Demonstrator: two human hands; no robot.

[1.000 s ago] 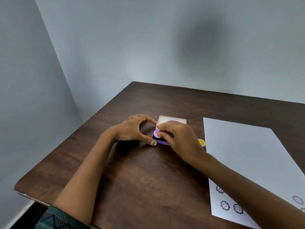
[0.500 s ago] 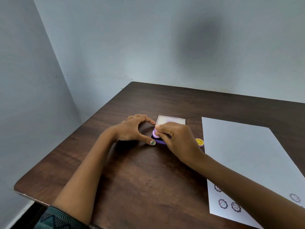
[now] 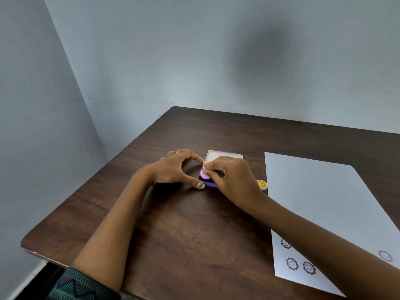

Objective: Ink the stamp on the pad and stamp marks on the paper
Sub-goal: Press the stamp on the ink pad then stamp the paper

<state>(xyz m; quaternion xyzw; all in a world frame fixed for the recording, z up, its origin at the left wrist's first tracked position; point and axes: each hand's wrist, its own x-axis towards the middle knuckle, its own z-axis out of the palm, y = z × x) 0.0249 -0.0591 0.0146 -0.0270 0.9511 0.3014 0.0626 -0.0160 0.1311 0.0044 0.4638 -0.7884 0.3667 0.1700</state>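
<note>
Right hand (image 3: 236, 180) fingers pinching purple stamp (image 3: 204, 173) on ink pad (image 3: 208, 183) | left hand (image 3: 175, 168) thumb, forefinger spread, bracing pad's edge | paper (image 3: 324, 202) beyond right knuckles

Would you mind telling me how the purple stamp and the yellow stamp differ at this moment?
The purple stamp is pinched in the right hand and pressed on the ink pad; the yellow stamp lies untouched on the table beside the paper. The purple stamp's top is plain; the yellow stamp's shows a smiley. Both are small and round.

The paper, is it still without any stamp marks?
No, the paper shows several flower-shaped marks near its front edge.
</note>
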